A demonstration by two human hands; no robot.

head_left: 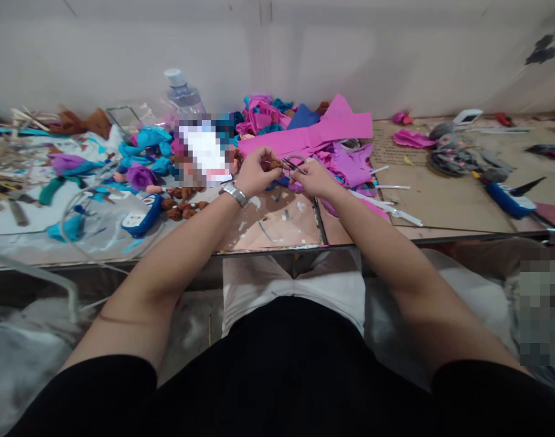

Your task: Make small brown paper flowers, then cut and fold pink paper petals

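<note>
My left hand (258,172), with a metal watch on its wrist, pinches a small brown crinkled paper piece (274,164) above the table. Opposite it, my right hand (316,178) is closed around a pair of scissors (294,165), whose blades point left and meet or nearly meet the brown piece. Whether the blades touch it I cannot tell. Several similar brown crinkled pieces (181,204) lie left of my left wrist. Just behind both hands stretches a flat pink paper strip (300,141), and crumpled purple paper (350,162) sits beside my right hand.
A lit phone (207,152) leans near a water bottle (184,96). Blue-and-white power strips lie at left (142,220) and right (509,201). Coloured paper scraps (156,142) cover the left side. Cardboard (423,188) and a grey pincushion-like bundle (450,155) are at right. A wall (305,54) stands behind.
</note>
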